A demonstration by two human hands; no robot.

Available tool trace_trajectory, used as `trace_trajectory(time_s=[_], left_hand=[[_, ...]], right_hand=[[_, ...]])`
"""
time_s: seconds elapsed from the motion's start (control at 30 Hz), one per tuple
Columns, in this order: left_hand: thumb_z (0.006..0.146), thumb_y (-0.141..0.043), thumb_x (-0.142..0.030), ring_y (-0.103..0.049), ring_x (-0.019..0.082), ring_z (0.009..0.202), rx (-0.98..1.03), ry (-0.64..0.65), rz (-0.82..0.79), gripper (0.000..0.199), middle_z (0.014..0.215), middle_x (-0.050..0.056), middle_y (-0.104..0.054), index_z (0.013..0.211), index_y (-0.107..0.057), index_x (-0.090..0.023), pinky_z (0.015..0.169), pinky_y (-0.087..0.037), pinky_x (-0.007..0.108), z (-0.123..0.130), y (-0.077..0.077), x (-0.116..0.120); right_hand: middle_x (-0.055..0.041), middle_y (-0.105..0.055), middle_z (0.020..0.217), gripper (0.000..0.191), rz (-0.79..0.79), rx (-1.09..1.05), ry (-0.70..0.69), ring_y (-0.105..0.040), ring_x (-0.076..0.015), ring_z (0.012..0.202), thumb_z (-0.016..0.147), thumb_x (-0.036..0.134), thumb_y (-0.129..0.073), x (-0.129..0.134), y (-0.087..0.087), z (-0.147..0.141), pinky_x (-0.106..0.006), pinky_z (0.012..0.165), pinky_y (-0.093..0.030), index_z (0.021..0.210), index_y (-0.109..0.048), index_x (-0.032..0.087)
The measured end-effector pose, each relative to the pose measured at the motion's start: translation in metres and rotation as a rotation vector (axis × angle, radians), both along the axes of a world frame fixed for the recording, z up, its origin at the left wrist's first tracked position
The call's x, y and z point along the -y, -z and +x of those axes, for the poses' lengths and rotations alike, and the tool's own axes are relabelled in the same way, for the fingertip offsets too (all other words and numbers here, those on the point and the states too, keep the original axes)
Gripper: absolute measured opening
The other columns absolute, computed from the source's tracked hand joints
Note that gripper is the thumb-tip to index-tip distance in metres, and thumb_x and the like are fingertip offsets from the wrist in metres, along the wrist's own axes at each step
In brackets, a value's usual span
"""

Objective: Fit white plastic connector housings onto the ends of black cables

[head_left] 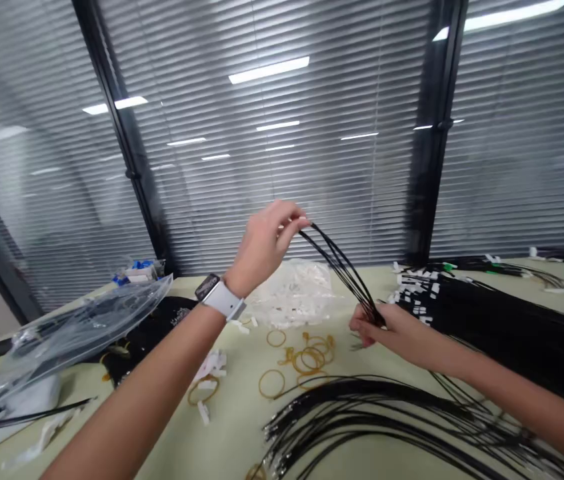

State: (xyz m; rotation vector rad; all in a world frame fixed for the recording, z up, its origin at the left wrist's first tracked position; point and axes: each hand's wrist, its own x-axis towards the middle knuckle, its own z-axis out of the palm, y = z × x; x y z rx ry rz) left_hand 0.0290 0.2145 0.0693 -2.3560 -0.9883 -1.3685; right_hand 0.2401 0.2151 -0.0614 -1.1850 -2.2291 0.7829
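I work at a pale green table (242, 413) set against glass walls with closed blinds. The biggest mass on it is the heap of black cables (512, 333) at my right, thick and glossy, some tipped with white connectors. Nearer me lies a fan of loose black wires (362, 417), thin and springy, their metal ends pointing left. A crinkled clear plastic bag (77, 327) sprawls at the left, and a smaller clear bag of white plastic housings (297, 290) sits behind my hands.

The step in hand, as I judge it, is gathering: I hold a small bundle of wires (345, 270) in the air above the table. My left hand (265, 243), a watch with a white strap on its wrist, pinches the upper ends between thumb and fingertips. My right hand (387, 330) is closed round the lower part, where the strands converge. The next move calls for evening the ends while both grips keep the slippery strands from splaying.

Smallest are the tan rubber bands (307, 360), soft rings scattered just below my right hand, and stray white clips (209, 367).
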Motion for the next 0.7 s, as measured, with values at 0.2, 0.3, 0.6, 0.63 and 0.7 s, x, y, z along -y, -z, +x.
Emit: trace_trajectory(time_s=[0.2, 0.3, 0.6, 0.63, 0.7], left_hand=[[0.082, -0.044, -0.035, -0.047, 0.006, 0.066, 0.269, -0.045, -0.106, 0.022, 0.078, 0.002, -0.056, 0.08, -0.055, -0.016, 0.063, -0.042, 0.017, -0.035, -0.019, -0.019], [0.078, -0.048, -0.042, -0.047, 0.005, 0.059, 0.336, -0.023, -0.35, 0.028, 0.07, 0.002, -0.056, 0.075, -0.053, -0.014, 0.056, -0.043, 0.015, -0.064, -0.002, -0.024], [0.073, -0.055, -0.045, -0.047, 0.004, 0.068, 0.554, 0.079, -0.912, 0.031, 0.077, 0.001, -0.052, 0.073, -0.053, -0.014, 0.063, -0.042, 0.011, -0.115, 0.063, 0.008], [0.073, -0.055, -0.044, -0.047, 0.004, 0.069, 0.575, 0.096, -0.951, 0.03, 0.078, 0.001, -0.052, 0.074, -0.053, -0.014, 0.064, -0.042, 0.012, -0.115, 0.068, 0.014], [0.074, -0.055, -0.042, -0.046, 0.004, 0.069, 0.616, 0.133, -1.011, 0.028, 0.078, 0.0, -0.051, 0.075, -0.053, -0.014, 0.065, -0.042, 0.011, -0.111, 0.078, 0.024]], right_hand=[[-0.004, -0.055, 0.065, 0.053, -0.111, -0.019, -0.041, -0.05, -0.0101, 0.063, 0.083, 0.059, -0.029, -0.009, 0.006, 0.011, -0.022, 0.065, -0.04, 0.075, -0.051, 0.012], [-0.0011, -0.05, 0.056, 0.052, -0.17, -0.003, -0.068, -0.045, -0.0081, 0.056, 0.082, 0.06, -0.031, -0.01, 0.002, 0.018, -0.02, 0.059, -0.037, 0.077, -0.052, 0.012], [0.0038, -0.034, 0.043, 0.052, -0.266, -0.058, -0.054, -0.027, -0.0051, 0.044, 0.08, 0.062, -0.033, -0.015, -0.027, 0.049, -0.021, 0.052, -0.026, 0.084, -0.054, 0.015], [0.0039, -0.033, 0.043, 0.053, -0.286, -0.062, -0.033, -0.026, -0.0046, 0.044, 0.079, 0.063, -0.033, -0.015, -0.029, 0.053, -0.021, 0.052, -0.027, 0.084, -0.055, 0.015], [0.0039, -0.033, 0.043, 0.054, -0.319, -0.033, -0.01, -0.024, -0.0034, 0.042, 0.078, 0.065, -0.034, -0.015, -0.03, 0.06, -0.02, 0.052, -0.029, 0.083, -0.057, 0.016]])
